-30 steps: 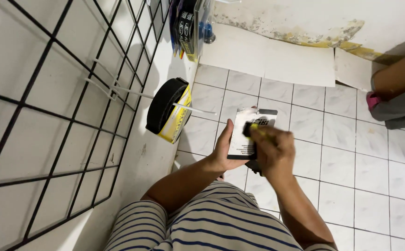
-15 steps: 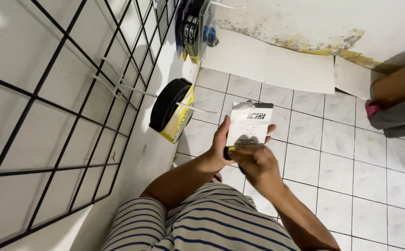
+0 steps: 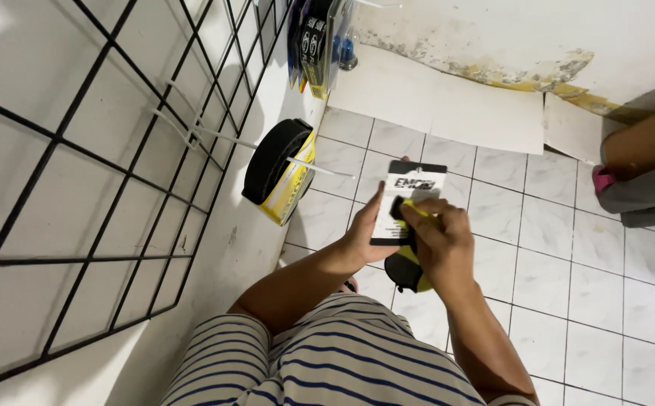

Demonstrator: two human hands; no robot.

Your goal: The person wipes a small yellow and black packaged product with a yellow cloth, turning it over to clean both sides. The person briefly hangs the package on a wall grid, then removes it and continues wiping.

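Frame centre: left hand [image 3: 365,237] grip closed on a carded package [image 3: 406,201], white card with black top. Right hand [image 3: 436,237] pinches the yellow-black item [image 3: 410,271] at the card's lower edge. Left: wire grid [image 3: 117,188] with hooks; black-yellow packaged roll [image 3: 278,169] hangs there. Tiled floor [image 3: 568,263] below

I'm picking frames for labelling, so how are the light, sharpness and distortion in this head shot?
Head view: even indoor light, with mild glare on the white wall at top left; the grid bars bow and splay, which points to a wide lens; both hands, left and right, and the card look sharp, with no motion blur; soft shadows fall under the roll.
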